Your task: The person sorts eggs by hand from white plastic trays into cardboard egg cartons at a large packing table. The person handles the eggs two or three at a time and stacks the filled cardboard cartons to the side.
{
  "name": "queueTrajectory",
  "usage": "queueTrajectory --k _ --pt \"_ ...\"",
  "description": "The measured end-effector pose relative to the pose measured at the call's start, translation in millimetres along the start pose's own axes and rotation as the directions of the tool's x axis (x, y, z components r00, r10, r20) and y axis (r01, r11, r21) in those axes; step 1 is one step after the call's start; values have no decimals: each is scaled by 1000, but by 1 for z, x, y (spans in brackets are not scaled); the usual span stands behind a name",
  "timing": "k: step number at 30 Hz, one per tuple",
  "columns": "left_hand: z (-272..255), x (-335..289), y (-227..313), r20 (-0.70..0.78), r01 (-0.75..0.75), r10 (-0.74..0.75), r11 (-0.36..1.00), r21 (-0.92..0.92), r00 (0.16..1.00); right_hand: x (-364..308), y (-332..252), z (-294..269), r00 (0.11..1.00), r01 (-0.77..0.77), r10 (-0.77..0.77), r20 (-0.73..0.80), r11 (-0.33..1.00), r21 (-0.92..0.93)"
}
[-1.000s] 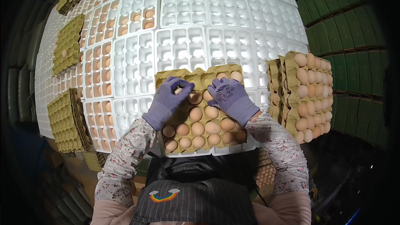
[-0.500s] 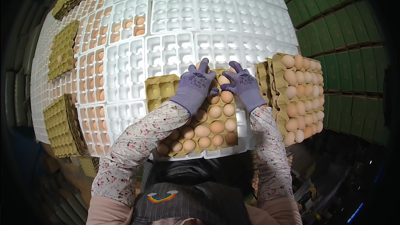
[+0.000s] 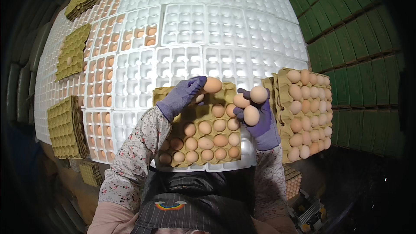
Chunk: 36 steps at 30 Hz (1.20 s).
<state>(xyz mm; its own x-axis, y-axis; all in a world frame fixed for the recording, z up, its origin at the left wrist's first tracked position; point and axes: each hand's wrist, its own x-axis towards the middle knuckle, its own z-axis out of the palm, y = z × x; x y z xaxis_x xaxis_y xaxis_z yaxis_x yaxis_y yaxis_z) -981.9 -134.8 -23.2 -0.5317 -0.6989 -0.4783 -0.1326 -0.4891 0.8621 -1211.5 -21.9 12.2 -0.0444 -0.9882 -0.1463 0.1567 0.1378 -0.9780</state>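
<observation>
Purple gloves cover both my hands. My left hand (image 3: 183, 94) is closed on a brown egg (image 3: 212, 85), held above the far edge of a yellowish pulp egg tray (image 3: 193, 115). A second egg (image 3: 199, 98) shows partly under its fingers; whether it is gripped too I cannot tell. To the right, my right hand (image 3: 263, 126) is turned up with three eggs (image 3: 251, 115) cupped in its fingers. Several brown eggs (image 3: 206, 143) fill the near rows of the pulp tray, while bare cups show in its far part.
White moulded trays (image 3: 180, 63) cover the table, some at the left holding eggs. A tall stack of egg-filled pulp trays (image 3: 284, 117) stands close at my right. Pulp tray stacks (image 3: 65, 128) line the left. Green boxes (image 3: 364, 82) rise beyond the right edge.
Both hands have come up from the pulp tray's far rows with eggs. The right hand has turned palm up and moved nearer; the left has shifted left. More far cups are bare.
</observation>
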Motion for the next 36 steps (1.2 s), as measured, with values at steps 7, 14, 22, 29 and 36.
queueTrajectory --k 7,14,22,29,36 --pt "-96 -78 -29 -104 27 -71 925 -379 992 58 14 58 900 -437 425 99 881 184" --pt "-265 -70 -17 -555 -8 478 763 647 681 184 72 195 985 78 6 171 875 -478" --pt "-276 -5 10 -391 333 407 207 920 825 290 81 278 961 259 -141 240 137 -956" --pt "-274 -5 -3 -190 -11 545 345 939 817 243 91 269 973 217 27 230 237 -947" --pt "-274 -16 -17 -343 -182 479 757 628 808 215 110 273 921 351 -324 215 454 -819"
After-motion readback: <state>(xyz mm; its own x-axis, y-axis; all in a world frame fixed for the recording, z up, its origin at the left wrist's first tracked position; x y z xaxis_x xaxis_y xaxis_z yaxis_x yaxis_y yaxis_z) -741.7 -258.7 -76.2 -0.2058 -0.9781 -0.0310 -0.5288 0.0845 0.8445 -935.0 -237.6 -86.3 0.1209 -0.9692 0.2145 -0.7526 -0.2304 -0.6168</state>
